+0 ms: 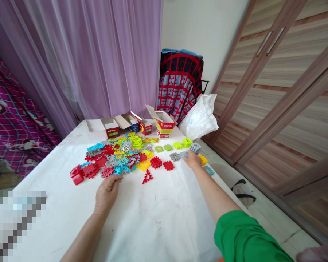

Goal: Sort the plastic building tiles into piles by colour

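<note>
My left hand is curled, fingertips pressed together, at the front edge of a heap of plastic building tiles. Whatever it may hold is too small to make out. My right hand reaches to the table's right side, its fingers closed on a light grey toothed tile. Darker grey tiles lie just left of that one, and a grey stack stands just behind the hand. Yellow tiles and blue-green tiles show beyond my wrist.
Lime green tiles form a row behind the grey ones. Red tiles, a red triangle and a red cube lie in front. Several open cardboard boxes line the back edge, beside a white bag.
</note>
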`<state>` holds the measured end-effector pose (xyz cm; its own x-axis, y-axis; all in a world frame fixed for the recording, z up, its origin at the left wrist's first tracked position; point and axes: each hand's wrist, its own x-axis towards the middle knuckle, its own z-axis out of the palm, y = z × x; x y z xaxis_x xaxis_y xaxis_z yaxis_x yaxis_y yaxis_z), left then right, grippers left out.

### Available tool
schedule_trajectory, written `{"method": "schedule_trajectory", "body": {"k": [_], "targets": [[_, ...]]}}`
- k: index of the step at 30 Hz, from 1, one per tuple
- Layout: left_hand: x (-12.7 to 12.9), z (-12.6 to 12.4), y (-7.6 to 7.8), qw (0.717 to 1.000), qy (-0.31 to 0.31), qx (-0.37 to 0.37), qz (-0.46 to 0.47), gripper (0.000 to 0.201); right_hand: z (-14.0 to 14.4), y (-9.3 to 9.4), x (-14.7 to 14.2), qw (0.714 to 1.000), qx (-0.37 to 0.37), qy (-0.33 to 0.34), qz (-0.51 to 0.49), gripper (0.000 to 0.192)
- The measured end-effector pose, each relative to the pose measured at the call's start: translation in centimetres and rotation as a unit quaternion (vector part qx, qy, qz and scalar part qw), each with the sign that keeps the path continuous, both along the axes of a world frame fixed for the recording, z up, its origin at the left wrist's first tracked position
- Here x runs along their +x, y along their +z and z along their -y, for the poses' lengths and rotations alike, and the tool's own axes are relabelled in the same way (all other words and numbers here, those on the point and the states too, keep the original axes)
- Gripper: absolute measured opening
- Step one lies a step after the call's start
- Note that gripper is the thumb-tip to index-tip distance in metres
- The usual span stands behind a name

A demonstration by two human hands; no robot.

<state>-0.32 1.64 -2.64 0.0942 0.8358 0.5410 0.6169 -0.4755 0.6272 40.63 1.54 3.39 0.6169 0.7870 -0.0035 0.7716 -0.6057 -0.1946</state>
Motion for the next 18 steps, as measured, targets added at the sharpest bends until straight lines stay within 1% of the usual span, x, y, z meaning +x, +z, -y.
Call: {"method": "schedule_trajectory", "body": {"k": [6,7,9,11,13,15,18], "targets": [[0.4,0.4,0.3,1.0,0.003,-0.012,0.002,0.026,0.6,1.1,-0.7,1.0,0.003,0.024,0.009,0.043],[0.4,0.4,0.4,1.0,0.006,-0.015,0.005,0.026,0.8,1.2,-1.1,0.999,0.016,0.028,0.014,0.042],[0.3,0.4,0.7,1.0,0.012,-0.014,0.011,0.026,1.3,1.0,-2.3,0.997,0.069,0.042,0.018,0.039],[-0.2,0.3,1.0,1.0,0.015,-0.007,0.015,0.025,1.9,0.3,-4.3,0.987,0.14,0.075,0.004,0.033],[-1.4,0.2,1.4,0.999,0.038,-0.014,0.032,0.023,2.7,-0.8,-7.0,0.972,0.197,0.127,-0.024,0.028],[-2.8,0.0,1.6,0.994,0.089,-0.035,0.059,0.023,3.6,-2.0,-10.0,0.952,0.235,0.187,-0.053,0.026],[-4.9,-0.3,1.7,0.979,0.169,-0.063,0.094,0.026,4.7,-3.4,-14.4,0.922,0.265,0.267,-0.09,0.026]]}}
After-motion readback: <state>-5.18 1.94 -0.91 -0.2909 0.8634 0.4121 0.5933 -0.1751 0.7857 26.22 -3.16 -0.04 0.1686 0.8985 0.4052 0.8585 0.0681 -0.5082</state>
